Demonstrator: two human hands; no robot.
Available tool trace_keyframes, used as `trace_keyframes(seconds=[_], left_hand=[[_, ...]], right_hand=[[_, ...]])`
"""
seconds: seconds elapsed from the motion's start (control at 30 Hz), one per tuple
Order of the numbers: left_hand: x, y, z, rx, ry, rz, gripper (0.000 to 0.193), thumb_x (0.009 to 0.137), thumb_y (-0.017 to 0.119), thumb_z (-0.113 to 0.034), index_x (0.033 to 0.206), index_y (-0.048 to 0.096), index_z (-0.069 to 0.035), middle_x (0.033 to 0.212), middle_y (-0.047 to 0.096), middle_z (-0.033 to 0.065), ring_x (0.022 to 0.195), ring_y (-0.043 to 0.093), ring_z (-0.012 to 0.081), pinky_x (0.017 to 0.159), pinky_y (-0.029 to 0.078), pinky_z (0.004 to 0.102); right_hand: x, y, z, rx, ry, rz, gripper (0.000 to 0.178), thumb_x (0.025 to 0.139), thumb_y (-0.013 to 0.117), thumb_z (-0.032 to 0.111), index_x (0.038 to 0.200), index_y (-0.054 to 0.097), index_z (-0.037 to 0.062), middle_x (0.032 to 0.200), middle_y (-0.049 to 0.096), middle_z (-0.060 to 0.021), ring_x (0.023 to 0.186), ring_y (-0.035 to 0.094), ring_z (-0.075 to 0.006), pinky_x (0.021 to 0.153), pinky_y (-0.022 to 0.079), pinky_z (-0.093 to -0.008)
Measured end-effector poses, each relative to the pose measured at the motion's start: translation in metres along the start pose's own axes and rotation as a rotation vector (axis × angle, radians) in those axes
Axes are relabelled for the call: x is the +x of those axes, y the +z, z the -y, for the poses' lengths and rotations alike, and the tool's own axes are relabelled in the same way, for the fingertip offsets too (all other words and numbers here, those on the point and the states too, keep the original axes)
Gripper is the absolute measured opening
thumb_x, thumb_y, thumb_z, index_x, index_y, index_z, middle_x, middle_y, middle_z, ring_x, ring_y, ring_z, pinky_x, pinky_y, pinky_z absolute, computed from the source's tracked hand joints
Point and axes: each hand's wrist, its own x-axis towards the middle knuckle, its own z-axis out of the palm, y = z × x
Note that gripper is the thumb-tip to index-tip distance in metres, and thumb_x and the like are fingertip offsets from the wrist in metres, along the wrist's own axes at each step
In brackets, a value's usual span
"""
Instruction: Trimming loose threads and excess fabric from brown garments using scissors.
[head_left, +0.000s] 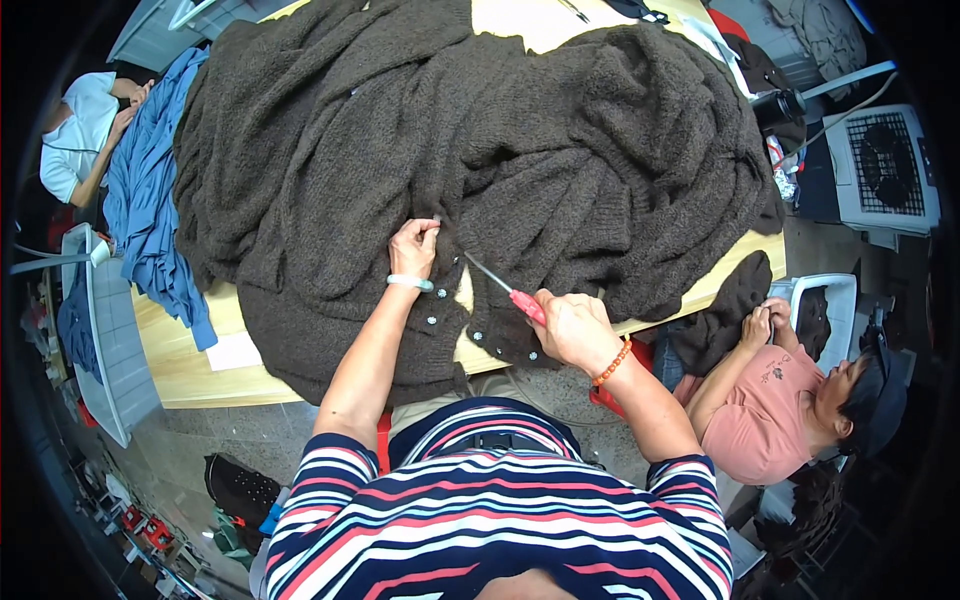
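Note:
A dark brown knitted cardigan (350,310) with several small shiny buttons lies before me, its front edges slightly apart. My left hand (413,248) is closed in a pinch at the cardigan's front edge, above the buttons. Something small and pale shows at its fingertips; I cannot make out what. In my right hand (575,328) is a red-handled tool (525,304) with a thin, pointed metal end. Its tip rests at or just over the knit, a little right of my left fingers. The fingers are wrapped round the handle.
Bulky brown knitwear (640,150) covers most of the wooden table (190,370). Blue cloth (150,190) hangs at the left, near a person in white (80,130). Close on my right, a person in pink (765,410) handles brown knit beside a pale bin (845,300).

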Motion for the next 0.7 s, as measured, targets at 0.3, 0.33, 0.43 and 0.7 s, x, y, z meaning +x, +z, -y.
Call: trace_keyframes(seconds=[0.3,0.33,0.43,0.7], left_hand=[[0.002,0.009,-0.022,0.374,-0.034,-0.172,0.052,0.079,0.077,-0.035,0.116,0.055,-0.005,0.092,0.067,0.0206,0.081,0.067,0.0374,0.068,0.051,0.0445],[0.002,0.009,-0.032,0.373,-0.047,-0.13,0.051,0.083,0.072,-0.037,0.118,0.051,-0.006,0.102,0.065,0.0235,0.086,0.063,0.046,0.073,0.05,0.0513],[0.003,0.011,-0.039,0.417,0.108,-0.169,0.04,0.088,0.067,-0.031,0.117,0.051,-0.009,0.108,0.062,0.023,0.085,0.063,0.0462,0.073,0.051,0.0522],[0.016,0.007,-0.006,0.245,0.182,0.026,0.013,0.088,0.064,-0.013,0.098,0.06,-0.005,0.089,0.065,0.017,0.076,0.065,0.0373,0.07,0.052,0.0446]], right_hand=[[0.009,0.001,-0.001,0.073,0.027,0.011,0.017,0.085,0.063,0.019,0.09,0.059,0.0027,0.069,0.066,-0.0188,0.069,0.068,-0.0363,0.063,0.054,-0.046],[0.008,0.0,-0.001,0.071,0.031,0.012,0.017,0.085,0.063,0.019,0.09,0.059,0.0027,0.069,0.066,-0.0188,0.069,0.068,-0.0363,0.063,0.054,-0.046],[0.009,-0.003,0.0,0.074,0.044,-0.005,0.016,0.084,0.064,0.017,0.09,0.058,0.0027,0.072,0.067,-0.0184,0.071,0.068,-0.0361,0.063,0.054,-0.0461],[0.019,0.004,-0.001,0.053,0.045,-0.028,0.016,0.089,0.062,0.021,0.091,0.06,0.0056,0.065,0.064,-0.0189,0.066,0.067,-0.0367,0.062,0.053,-0.0476]])
